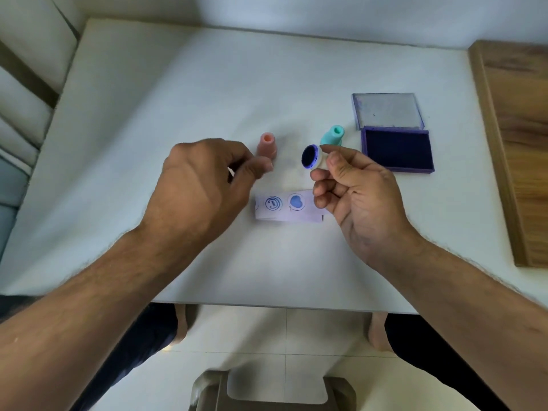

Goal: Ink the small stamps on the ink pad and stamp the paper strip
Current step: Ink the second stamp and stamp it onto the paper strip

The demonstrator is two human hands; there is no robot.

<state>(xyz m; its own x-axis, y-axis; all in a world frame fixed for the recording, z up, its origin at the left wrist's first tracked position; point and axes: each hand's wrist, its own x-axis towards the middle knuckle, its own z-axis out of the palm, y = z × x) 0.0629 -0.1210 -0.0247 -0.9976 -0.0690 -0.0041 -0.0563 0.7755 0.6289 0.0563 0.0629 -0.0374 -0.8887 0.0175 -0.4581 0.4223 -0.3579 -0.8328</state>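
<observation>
My right hand [353, 191] holds a small white stamp [312, 157] between thumb and fingertips, tilted so its dark blue inked face points left, above the right end of the paper strip [289, 206]. The strip lies flat and shows a round letter print and a blue heart print. My left hand [201, 182] hovers over the strip's left end, fingers curled and slightly blurred; whether it holds anything is hidden. A pink stamp [267, 144] and a teal stamp [333, 135] stand upright behind the strip. The open blue ink pad [397, 150] lies to the right.
The ink pad's clear lid [387, 110] lies just behind the pad. A wooden board [519, 143] borders the white table [148, 114] on the right. The table's near edge runs below my forearms, with a stool and tiled floor beneath.
</observation>
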